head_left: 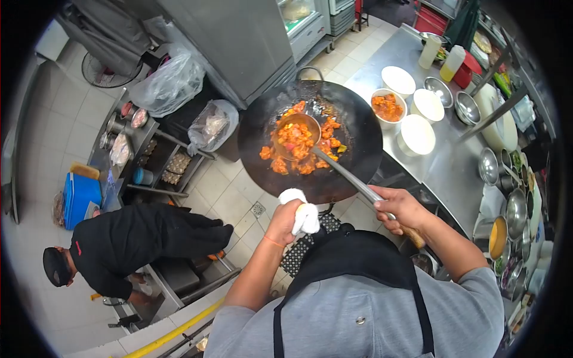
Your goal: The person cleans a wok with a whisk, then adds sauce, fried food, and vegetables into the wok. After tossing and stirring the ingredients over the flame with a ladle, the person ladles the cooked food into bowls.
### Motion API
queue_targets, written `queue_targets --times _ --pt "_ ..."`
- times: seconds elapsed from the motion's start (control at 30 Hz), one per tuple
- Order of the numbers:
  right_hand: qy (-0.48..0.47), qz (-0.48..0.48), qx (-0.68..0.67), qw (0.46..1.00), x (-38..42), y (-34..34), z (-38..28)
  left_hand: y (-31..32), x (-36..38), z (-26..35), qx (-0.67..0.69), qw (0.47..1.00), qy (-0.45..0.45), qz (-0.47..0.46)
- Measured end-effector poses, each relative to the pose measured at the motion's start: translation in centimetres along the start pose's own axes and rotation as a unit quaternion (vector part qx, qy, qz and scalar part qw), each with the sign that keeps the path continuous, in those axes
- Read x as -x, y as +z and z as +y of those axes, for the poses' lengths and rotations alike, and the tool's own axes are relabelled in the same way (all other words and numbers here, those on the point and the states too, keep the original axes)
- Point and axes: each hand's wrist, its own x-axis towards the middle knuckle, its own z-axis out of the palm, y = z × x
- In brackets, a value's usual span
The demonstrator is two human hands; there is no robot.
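Observation:
My right hand (399, 210) is closed round the long handle of a ladle (341, 169), near its wooden end. The ladle's bowl lies in a large black wok (361, 140) and is heaped with orange, saucy food pieces (295, 140). More of the same pieces lie round the bowl on the wok's surface. With my left hand (284, 223) I grip a folded white cloth (305, 218) at the wok's near edge. The wok's near handle is mostly hidden by the cloth and hand.
On the steel counter (444, 161) to the right stand several white tubs, one filled with orange food (388, 107). Metal bowls and squeeze bottles (452, 62) are behind them. At the left a co-worker in black (131, 244) bends over a counter. A tall steel cabinet (239, 42) stands beyond the wok.

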Motion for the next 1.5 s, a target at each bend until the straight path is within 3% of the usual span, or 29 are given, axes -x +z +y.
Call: queue_targets --times 0.23,0.3,0.37,0.43,0.47,0.57,0.6,0.67,0.87,0.97,1.07,1.13,1.27,1.33,1.47,1.5 --pt "-0.009 0.007 -0.127 0.992 4.0 -2.7 -2.0 -1.7 -0.8 -0.6 0.016 1.0 0.002 -0.02" --pt "-0.039 -0.036 -0.258 0.965 5.9 -4.2 -2.1 -1.6 -0.7 -0.9 0.026 0.999 0.014 -0.019" --pt "-0.058 0.007 -0.269 0.961 7.9 -5.6 -2.4 -1.3 -0.4 -0.7 0.005 1.0 0.001 -0.017" --pt "-0.132 -0.023 -0.305 0.943 9.1 -6.8 -3.0 -0.3 0.2 -0.2 0.026 1.0 -0.005 -0.007" --pt "-0.159 0.008 -0.287 0.944 9.1 -7.7 -3.3 0.1 0.3 -0.1 0.03 0.999 -0.006 -0.009" --pt "-0.205 0.226 -0.118 0.945 7.6 -9.1 -5.6 0.3 0.6 0.1 0.022 1.0 -0.014 0.014" --pt "-0.203 0.226 -0.12 0.945 6.4 -9.9 -6.0 0.1 0.5 -0.1 0.02 1.0 -0.016 0.005" --pt "-0.213 0.347 0.062 0.911 3.4 -12.2 -6.4 0.1 0.4 -0.2 0.016 1.0 -0.017 -0.007" --pt "-0.213 0.392 0.137 0.884 -1.0 -16.2 -5.1 0.3 0.2 -0.6 0.019 0.999 -0.011 0.026" --pt "-0.209 0.412 0.173 0.87 -1.8 -17.0 -3.9 0.3 0.8 -0.6 0.02 1.0 -0.019 -0.014" --pt "-0.218 0.46 0.255 0.822 -3.4 -18.6 -3.3 1.0 0.9 -0.4 0.023 0.999 -0.015 0.03" --pt "-0.279 0.475 0.339 0.763 -4.2 -20.6 -2.5 0.7 0.6 -0.6 0.026 0.999 -0.019 0.026" --pt "-0.248 0.483 0.301 0.784 -2.4 -18.4 -3.7 0.9 0.9 -0.6 0.039 0.998 -0.037 0.012" --pt "-0.219 0.471 0.222 0.826 -1.4 -17.0 -4.6 1.4 1.0 -0.4 0.038 0.998 -0.037 0.025" --pt "-0.222 0.449 0.17 0.848 -0.4 -16.1 -5.4 1.3 0.9 -0.6 0.033 0.998 -0.036 0.031" --pt "-0.226 0.431 0.104 0.867 -0.1 -15.9 -5.6 1.1 0.8 -0.8 0.033 0.998 -0.036 0.031"
